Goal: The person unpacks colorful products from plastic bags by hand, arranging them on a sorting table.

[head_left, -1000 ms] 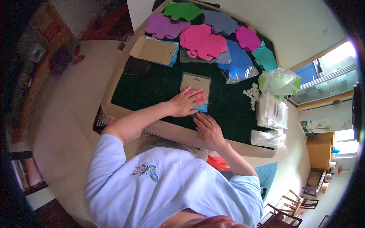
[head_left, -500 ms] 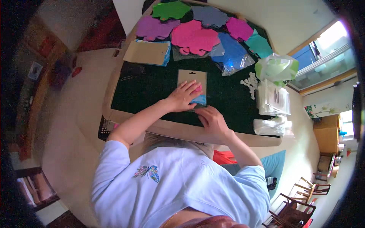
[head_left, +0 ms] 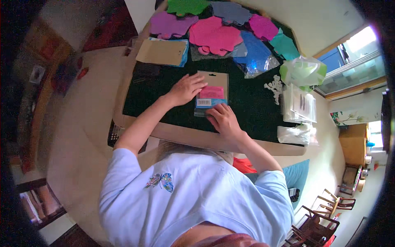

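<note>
A flat clear plastic bag (head_left: 200,113) lies upright before me on the dark green table cover. Inside it is a tan backing card (head_left: 217,79) with a hanging slot at the top. A pink and blue label (head_left: 212,92) with a barcode covers the card's lower half. My left hand (head_left: 187,89) rests at the bag's left edge, fingers stretched out and fingertips touching the card's side. At the lower right corner my right hand (head_left: 225,120) has its fingers and thumb curled together on the bag's bottom edge, partly hiding it.
Stacked tan cards in blue-edged bags (head_left: 161,52) lie at the far left. Behind are pink (head_left: 214,36), purple, green, grey and teal felt-like pieces, and a blue bagged stack (head_left: 255,53). White small parts (head_left: 274,88), clear bags (head_left: 299,103) and a green-white bag (head_left: 303,72) line the right.
My left hand has slid left off the label, uncovering its pink and blue print. My right hand has moved slightly up onto the bag's lower right corner. The whole view has shifted a little.
</note>
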The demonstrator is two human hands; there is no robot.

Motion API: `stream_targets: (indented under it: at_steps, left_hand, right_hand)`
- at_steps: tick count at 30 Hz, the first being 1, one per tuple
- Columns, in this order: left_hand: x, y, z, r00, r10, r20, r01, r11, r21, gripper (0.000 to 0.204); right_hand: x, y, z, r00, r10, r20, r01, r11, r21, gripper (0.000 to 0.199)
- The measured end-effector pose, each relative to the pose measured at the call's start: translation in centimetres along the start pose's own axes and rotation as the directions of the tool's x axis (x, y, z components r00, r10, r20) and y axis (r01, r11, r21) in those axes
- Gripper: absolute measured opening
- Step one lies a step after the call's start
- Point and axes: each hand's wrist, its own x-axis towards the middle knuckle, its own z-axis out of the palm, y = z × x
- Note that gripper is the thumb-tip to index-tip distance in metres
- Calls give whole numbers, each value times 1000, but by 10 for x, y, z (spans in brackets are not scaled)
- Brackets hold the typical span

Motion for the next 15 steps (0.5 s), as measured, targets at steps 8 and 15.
stream_targets:
  at_steps: [8, 15]
  left_hand:
    - [-3, -7, 15, 997, 72, -29, -69, 994, 91, 36]
    - [7, 16, -4, 995, 86, -45, -79, 987, 140, 36]
  right_hand:
    - [31, 5, 36, 981, 172, -87, -182, 976, -122, 21]
    - [20, 34, -17, 896, 431, -107, -413, 897, 156, 16]
